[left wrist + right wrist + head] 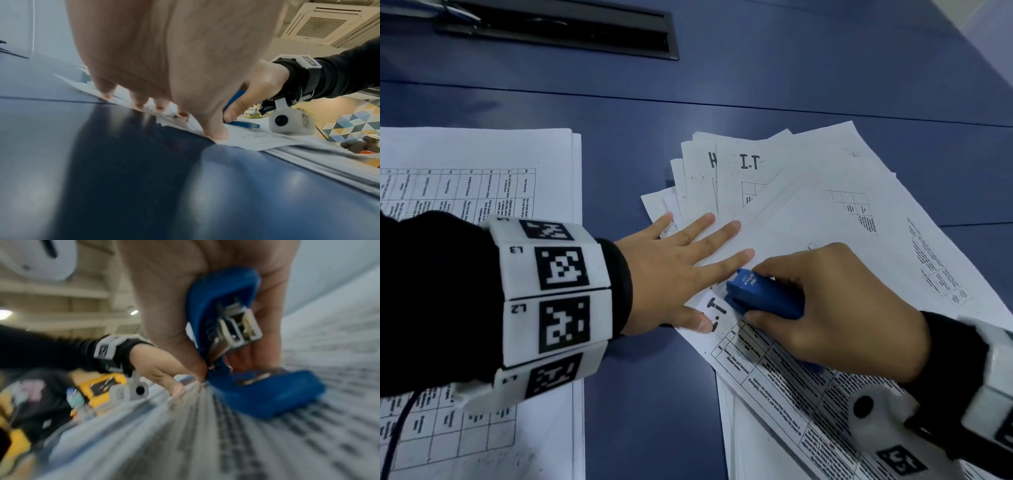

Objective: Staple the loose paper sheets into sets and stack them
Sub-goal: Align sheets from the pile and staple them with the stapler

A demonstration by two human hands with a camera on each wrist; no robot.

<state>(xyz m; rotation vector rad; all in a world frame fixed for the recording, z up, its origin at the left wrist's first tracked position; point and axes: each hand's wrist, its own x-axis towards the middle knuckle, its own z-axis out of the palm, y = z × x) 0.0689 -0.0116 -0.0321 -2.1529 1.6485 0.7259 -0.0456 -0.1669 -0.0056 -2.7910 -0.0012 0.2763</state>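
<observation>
My right hand (835, 308) is gripping the small blue plastic stapler (765, 296), fingers wrapped over the top and thumb along its near side. I'm holding it at the top corner of a printed white sheet headed "I.T" (753, 353). My left hand (674, 270) is lying flat beside it, fingers spread and straight, pinning down the fanned-out loose white paper sheets (808, 192); its thumb is touching the "I.T" sheet right next to the stapler's nose.

Further out past my left wrist there's a squared-up stack of printed white pages (544, 150) on the dark blue tabletop (654, 394), and beyond everything a black recessed cable tray (571, 31).

What I'm worried about: the pile under my palm is pretty skewed, so if I squeeze now I could catch a stray corner from another set, or miss a page. My left index fingertip is also really close to the stapler mouth.

The right wrist view is showing what the head view isn't: the stapler is gaping open, metal magazine lifted off its base, which is resting on the paper. Though blurry, the paper doesn't look to be between the two halves. The left wrist view is showing my fingertips (139, 104) actually pressing on the paper edge.
</observation>
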